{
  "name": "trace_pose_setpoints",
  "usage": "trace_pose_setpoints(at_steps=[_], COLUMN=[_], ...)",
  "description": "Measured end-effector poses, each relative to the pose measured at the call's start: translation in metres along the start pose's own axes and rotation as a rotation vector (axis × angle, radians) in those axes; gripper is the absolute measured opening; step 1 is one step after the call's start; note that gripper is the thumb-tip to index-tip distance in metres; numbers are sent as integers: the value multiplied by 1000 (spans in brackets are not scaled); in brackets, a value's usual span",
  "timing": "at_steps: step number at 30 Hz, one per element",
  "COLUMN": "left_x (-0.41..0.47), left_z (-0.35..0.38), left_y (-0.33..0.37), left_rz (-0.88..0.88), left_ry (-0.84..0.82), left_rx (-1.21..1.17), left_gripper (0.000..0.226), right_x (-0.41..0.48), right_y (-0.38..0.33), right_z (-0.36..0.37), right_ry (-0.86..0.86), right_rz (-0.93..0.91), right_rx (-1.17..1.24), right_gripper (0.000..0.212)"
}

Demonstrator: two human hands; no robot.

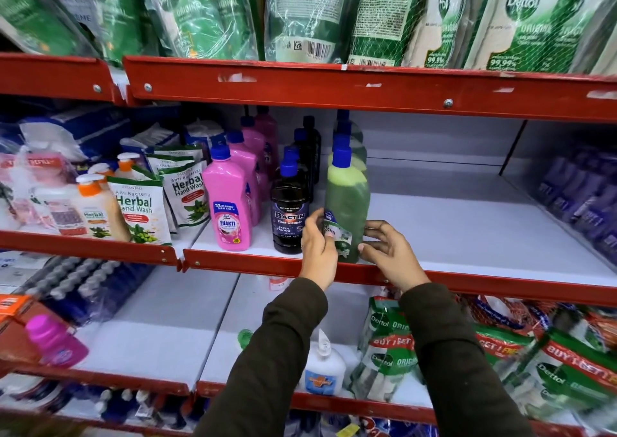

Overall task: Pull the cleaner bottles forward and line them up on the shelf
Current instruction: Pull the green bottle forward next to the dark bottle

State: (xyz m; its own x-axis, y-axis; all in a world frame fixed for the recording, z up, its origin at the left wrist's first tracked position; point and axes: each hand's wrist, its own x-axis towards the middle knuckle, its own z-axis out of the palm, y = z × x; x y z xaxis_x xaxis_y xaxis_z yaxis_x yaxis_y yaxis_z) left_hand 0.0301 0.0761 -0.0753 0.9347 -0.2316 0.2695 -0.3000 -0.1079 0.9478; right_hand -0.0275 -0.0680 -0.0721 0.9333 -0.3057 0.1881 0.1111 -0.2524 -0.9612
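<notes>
Three rows of blue-capped cleaner bottles stand on the middle shelf point(467, 236). The front pink bottle point(227, 203) and the front dark Bactin bottle point(288, 213) stand near the red front lip, with more of each behind them. The front green bottle point(347, 203) stands at the shelf's front edge, to the right of the dark one, with several green ones behind it. My left hand point(319, 253) presses its left side by the label. My right hand point(390, 253) touches its lower right side with the fingertips.
Herbal hand wash pouches point(140, 209) and pump bottles point(91, 209) fill the shelf section to the left. Purple packs point(581, 199) lie at the far right. Green refill pouches point(534, 19) hang over the upper shelf. The lower shelf holds Dettol pouches point(387, 353) and a white bottle point(324, 366).
</notes>
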Motion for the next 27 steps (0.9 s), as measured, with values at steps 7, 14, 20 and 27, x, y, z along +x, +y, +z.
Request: trace_pose_setpoints(at_steps=[7, 14, 20, 27], left_x=[-11, -11, -19, -22], left_z=[6, 10, 7, -1], left_y=[3, 7, 8, 11], left_rz=[61, 45, -7, -33], left_ry=[151, 176, 77, -32], left_rx=[91, 110, -118, -383], left_gripper=[38, 35, 41, 46], right_x=[5, 4, -12, -22], right_y=[3, -1, -7, -12], right_z=[9, 20, 32, 35], right_ry=[214, 309, 328, 220], right_rz=[18, 27, -28, -16], right_rx=[-32, -51, 272, 299], right_gripper=[35, 29, 38, 46])
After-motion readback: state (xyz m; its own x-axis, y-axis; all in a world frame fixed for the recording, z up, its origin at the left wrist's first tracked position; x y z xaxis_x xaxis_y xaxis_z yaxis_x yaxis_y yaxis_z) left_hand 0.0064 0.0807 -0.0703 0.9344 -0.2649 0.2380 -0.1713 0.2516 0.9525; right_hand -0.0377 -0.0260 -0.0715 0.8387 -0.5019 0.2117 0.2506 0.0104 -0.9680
